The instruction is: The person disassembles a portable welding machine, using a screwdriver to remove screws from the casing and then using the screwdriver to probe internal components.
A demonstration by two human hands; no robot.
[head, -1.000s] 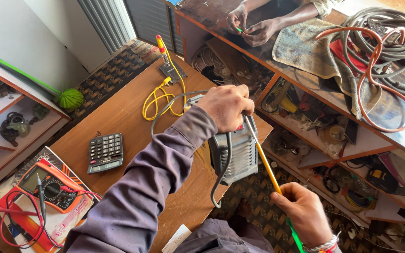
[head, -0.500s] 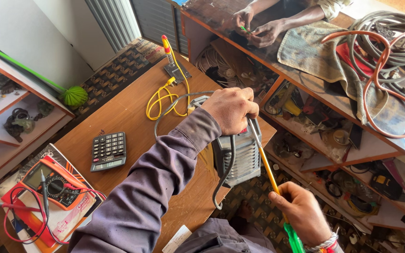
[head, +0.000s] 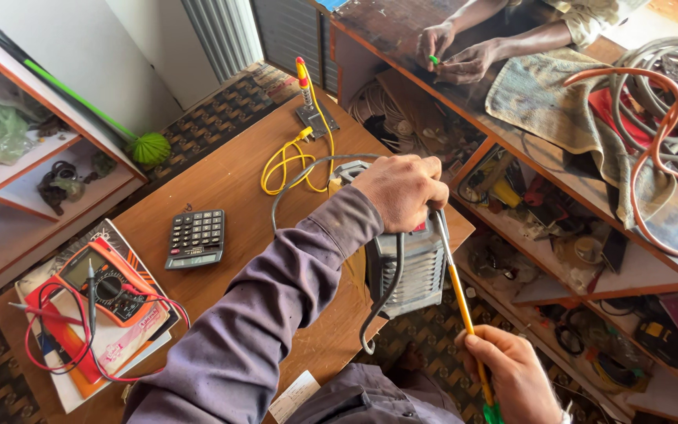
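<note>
My left hand rests closed on top of a grey metal device that stands at the right edge of a wooden table. A grey cable loops from the device and hangs down over its front. My right hand grips a long screwdriver with a yellow shaft and green handle end. Its tip reaches up to the device just under my left hand.
A black calculator lies on the table, with a yellow cable and a probe on a small plate behind it. An orange multimeter sits on booklets at the left. Another person's hands work at the cluttered shelving to the right.
The view has shifted slightly. My left hand stays on the device and my right hand keeps the screwdriver against it, with little visible movement.
</note>
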